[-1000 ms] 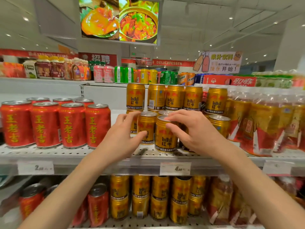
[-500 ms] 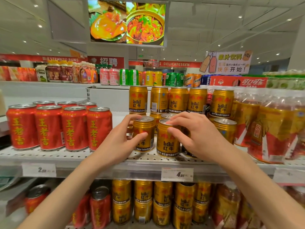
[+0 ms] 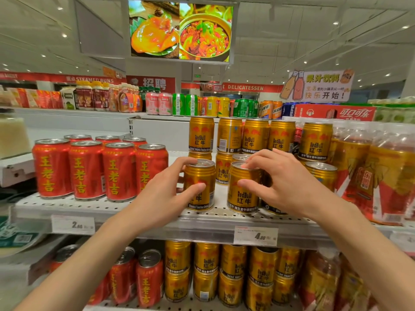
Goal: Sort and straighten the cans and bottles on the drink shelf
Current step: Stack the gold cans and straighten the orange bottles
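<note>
Two gold cans stood at the front edge of the drink shelf (image 3: 134,206), just above the 4.00 price tag (image 3: 256,236). The left hand (image 3: 164,198) curled round the left gold can (image 3: 199,187), thumb across its front and fingers over its rim. The right hand (image 3: 285,187) gripped the right gold can (image 3: 243,189) the same way. Left of the tag, red cans (image 3: 98,169) stood in rows on the same shelf.
</note>
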